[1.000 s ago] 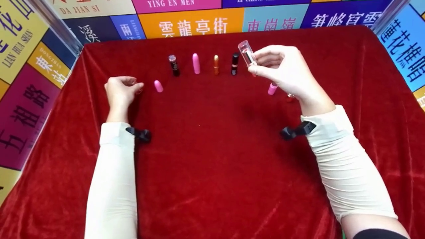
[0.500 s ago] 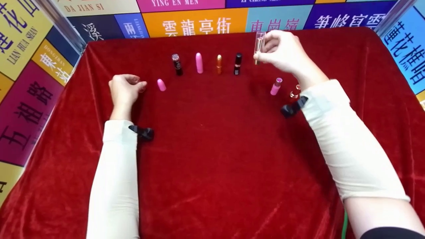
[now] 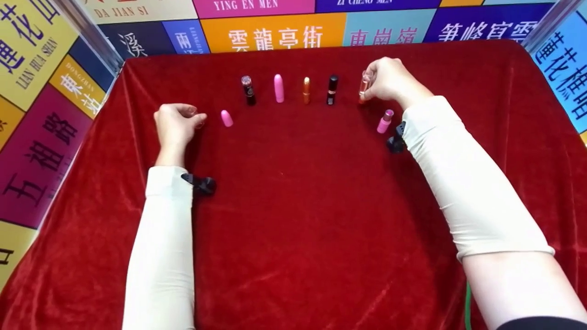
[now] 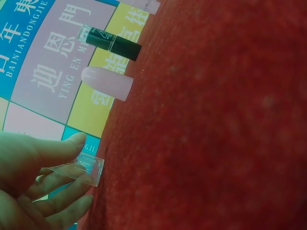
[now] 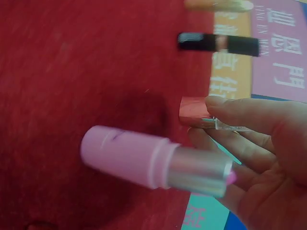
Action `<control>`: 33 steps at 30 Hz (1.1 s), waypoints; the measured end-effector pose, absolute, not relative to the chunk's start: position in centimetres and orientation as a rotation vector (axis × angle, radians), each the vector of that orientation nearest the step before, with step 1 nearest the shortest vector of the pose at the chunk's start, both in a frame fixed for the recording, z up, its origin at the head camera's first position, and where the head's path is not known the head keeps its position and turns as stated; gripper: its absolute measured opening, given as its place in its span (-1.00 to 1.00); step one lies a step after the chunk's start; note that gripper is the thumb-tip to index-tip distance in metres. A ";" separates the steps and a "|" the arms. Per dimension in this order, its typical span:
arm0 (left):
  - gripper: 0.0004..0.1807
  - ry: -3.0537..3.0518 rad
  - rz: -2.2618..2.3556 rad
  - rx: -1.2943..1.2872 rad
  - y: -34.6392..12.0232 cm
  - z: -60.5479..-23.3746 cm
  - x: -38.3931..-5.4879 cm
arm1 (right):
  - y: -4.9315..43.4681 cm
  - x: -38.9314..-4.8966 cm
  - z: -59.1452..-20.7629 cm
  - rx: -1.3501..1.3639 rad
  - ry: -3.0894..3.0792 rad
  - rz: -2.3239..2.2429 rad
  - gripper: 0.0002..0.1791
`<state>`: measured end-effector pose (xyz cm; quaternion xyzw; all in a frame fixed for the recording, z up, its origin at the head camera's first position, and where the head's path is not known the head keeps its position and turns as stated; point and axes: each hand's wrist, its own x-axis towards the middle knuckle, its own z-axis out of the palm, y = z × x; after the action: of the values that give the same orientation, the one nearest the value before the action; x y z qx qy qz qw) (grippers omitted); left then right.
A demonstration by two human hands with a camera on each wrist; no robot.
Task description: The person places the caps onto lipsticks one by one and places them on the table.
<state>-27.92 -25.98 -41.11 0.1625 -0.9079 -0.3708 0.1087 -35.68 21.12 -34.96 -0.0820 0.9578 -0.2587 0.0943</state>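
Observation:
My left hand [image 3: 175,128] pinches a clear plastic lipstick cap [image 4: 88,167] low over the cloth at the left. Beside it stands a pink lipstick cap [image 3: 227,118]. At the right end of the back row, my right hand [image 3: 387,82] grips a lipstick with a clear cap [image 3: 364,87] between thumb and fingers. It is nearly upright, and its orange-pink base [image 5: 194,110] is at or just above the cloth. In front of that hand stands an uncapped pink lipstick [image 3: 385,121], its silver collar showing in the right wrist view.
Along the back stand a black lipstick with a patterned top [image 3: 247,90], a tall pink one [image 3: 279,88], a gold one [image 3: 306,90] and a black one with a metallic band [image 3: 332,90]. Red velvet cloth [image 3: 293,220] covers the table; printed panels [image 3: 275,34] stand behind it.
My right hand has brought the clear-capped lipstick from raised and tilted down to the back row's right end. An uncapped red lipstick is now hidden behind the right arm. The left hand keeps its place.

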 end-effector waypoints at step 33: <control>-0.69 -2.657 -1.112 0.478 -25.9 -41.4 -28.1 | 25.1 -32.8 -31.5 -0.346 2.797 -1.034 -0.35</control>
<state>-28.10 -25.91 -41.38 0.1627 -0.9044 -0.3785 0.1110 -32.80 25.14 -31.51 -0.1148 0.9295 -0.3436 0.0697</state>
